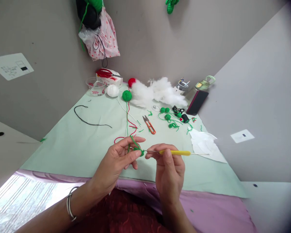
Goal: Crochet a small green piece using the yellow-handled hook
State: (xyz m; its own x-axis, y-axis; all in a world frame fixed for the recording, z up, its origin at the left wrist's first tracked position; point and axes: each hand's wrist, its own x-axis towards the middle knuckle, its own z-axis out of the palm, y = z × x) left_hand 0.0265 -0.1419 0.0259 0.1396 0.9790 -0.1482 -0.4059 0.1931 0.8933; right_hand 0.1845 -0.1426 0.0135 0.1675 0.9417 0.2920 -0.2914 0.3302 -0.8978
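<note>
Between the thumb and fingers of my left hand (122,155) is a small piece of green crochet work (141,152). A strand of green yarn loops over the left fingers and runs back to the green yarn ball (127,95). My right hand (171,168) grips a crochet hook (181,152) by its yellow handle, and the metal shaft points left. The hook's tip meets the edge of the green piece; whether it sits inside a loop is too small to tell. Orange thread snips (149,125) lie on the pale green cloth beyond my hands.
White stuffing (157,92), a white yarn ball (112,91) and a red yarn ball (131,82) sit at the back. Several green crocheted balls (167,117) lie right of the snips, near a leaning phone (197,102). A dark cord (89,122) curves at left; white fabric (205,145) lies right.
</note>
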